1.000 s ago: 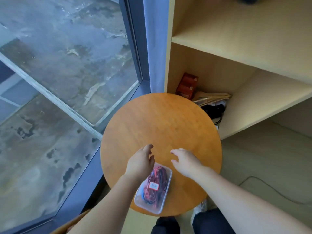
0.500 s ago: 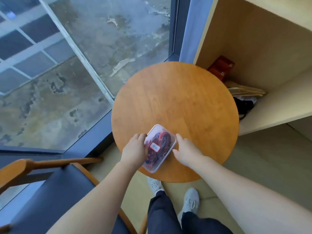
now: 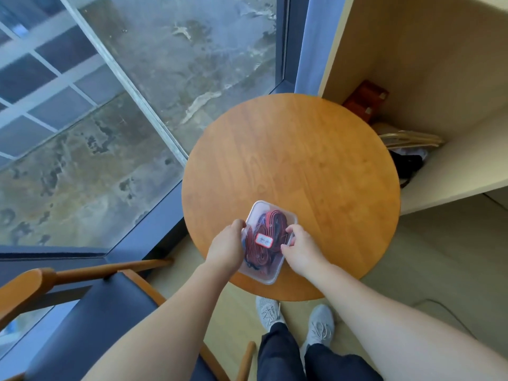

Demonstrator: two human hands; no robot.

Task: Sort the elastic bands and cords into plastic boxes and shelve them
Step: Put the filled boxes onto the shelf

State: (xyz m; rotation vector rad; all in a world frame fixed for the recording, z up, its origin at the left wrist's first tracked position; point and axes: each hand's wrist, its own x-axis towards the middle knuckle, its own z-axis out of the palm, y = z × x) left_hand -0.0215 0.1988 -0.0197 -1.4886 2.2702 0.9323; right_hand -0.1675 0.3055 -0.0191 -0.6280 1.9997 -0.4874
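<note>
Clear lidded plastic box at near edge of round wooden desk, resting or lifted cannot tell. Long axis running away from body, far end tipped slightly right. Red and dark cords coiled inside, red-bordered label on lid. Left hand curled round left long side; right hand gripping right long side, thumb on lid. Both forearms bare, reaching forward. Window at left, blue-seated wooden chair near left, open shelf unit at right, grey shoes on floor.
</note>
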